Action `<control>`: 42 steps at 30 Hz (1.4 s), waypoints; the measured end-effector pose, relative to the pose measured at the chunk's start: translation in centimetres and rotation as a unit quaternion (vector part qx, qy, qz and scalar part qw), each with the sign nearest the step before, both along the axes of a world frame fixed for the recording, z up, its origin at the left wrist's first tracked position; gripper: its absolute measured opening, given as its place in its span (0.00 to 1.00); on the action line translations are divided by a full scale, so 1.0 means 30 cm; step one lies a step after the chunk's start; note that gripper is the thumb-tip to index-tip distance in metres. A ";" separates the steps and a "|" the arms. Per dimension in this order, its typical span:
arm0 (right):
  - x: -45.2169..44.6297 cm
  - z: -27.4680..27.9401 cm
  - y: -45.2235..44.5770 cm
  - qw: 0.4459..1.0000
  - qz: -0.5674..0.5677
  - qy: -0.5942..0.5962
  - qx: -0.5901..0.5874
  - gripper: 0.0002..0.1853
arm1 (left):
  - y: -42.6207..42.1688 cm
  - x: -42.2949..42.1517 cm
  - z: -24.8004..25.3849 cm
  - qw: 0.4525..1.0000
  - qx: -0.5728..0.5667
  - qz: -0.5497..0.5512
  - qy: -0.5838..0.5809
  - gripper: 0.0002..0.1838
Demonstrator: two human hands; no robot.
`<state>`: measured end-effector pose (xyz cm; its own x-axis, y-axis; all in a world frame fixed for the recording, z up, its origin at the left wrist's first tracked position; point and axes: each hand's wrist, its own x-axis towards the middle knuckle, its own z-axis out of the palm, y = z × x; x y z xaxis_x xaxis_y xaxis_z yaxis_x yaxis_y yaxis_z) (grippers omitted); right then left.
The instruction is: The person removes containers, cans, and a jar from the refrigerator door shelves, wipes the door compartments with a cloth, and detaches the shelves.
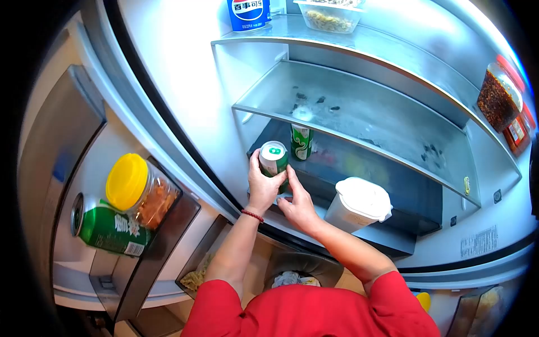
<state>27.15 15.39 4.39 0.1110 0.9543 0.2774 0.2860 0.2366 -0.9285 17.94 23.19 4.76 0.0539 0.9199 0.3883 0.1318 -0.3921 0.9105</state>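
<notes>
A green and white drink can (273, 159) stands upright between my hands, at the front of the lower fridge shelf. My left hand (265, 187) wraps its left side, thumb across the front. My right hand (298, 205) is closed against the can's lower right side, fingertips touching it; part of its grip is hidden. Just behind stands a second green can (301, 142), its top seen through the glass shelf above. A white lidded container (359, 203) is to the right of my right hand.
A glass shelf (359, 132) with dark spots spans above. Higher up sit a blue Pepsi container (248, 15) and a clear food tub (330, 18). The left door holds a yellow-lidded jar (128, 181) and a large green can (112, 227); a jar of dark red sauce (497, 98) is at right.
</notes>
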 end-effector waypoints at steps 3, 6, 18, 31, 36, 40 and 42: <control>0.001 -0.045 0.102 0.999 -0.024 -0.024 0.005 0.43 | 0.101 0.019 -0.038 1.000 0.006 0.016 -0.003 0.40; 0.008 -0.031 0.174 0.999 -0.028 0.028 -0.032 0.38 | 0.151 0.042 -0.018 0.999 -0.001 0.047 0.009 0.38; 0.029 0.002 0.309 0.998 -0.054 0.016 -0.005 0.43 | 0.244 0.088 0.079 0.999 0.000 0.008 -0.040 0.39; 0.041 -0.034 0.388 0.991 -0.052 0.085 -0.086 0.45 | 0.372 0.131 -0.030 1.000 0.003 -0.015 -0.008 0.42; 0.009 -0.056 0.330 0.989 -0.047 0.132 -0.047 0.42 | 0.351 0.118 -0.061 1.000 -0.002 -0.025 0.005 0.50; -0.022 -0.082 0.236 0.990 -0.123 0.063 -0.016 0.32 | 0.246 0.061 -0.067 0.994 0.024 0.044 0.092 0.52; -0.013 -0.068 0.157 0.995 -0.079 0.058 0.008 0.23 | 0.173 0.035 -0.149 0.982 0.113 0.097 0.118 0.43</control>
